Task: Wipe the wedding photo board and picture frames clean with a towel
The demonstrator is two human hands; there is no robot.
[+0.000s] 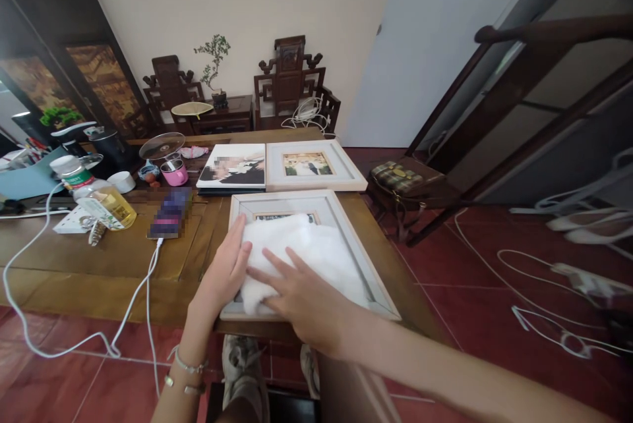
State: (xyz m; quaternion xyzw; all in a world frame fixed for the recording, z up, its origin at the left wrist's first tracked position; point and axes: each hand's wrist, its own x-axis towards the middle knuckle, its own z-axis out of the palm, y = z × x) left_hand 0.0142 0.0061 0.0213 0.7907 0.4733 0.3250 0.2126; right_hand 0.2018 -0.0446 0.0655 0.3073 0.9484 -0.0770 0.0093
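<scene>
A light wooden picture frame (341, 207) lies flat at the near edge of the table. Over most of its face is spread a white cloth (316, 248), hiding nearly all of the picture inside. My right hand (304, 291) presses flat on the cloth with its fingers spread. At the frame's left side, my left hand (230, 266) rests along the edge, fingers stretched out and thumb by the cloth. Just beyond lie a second framed photo (346, 169) and, to its left, an album-like stack (232, 169) with a picture on top.
On the left of the wooden table (148, 278) are a phone (171, 212) on a white cable, a bottle of yellow liquid (106, 202), a pink cup (175, 172) and a dark kettle (111, 149). A chair (410, 189) holding a checked bag (395, 176) stands at the right.
</scene>
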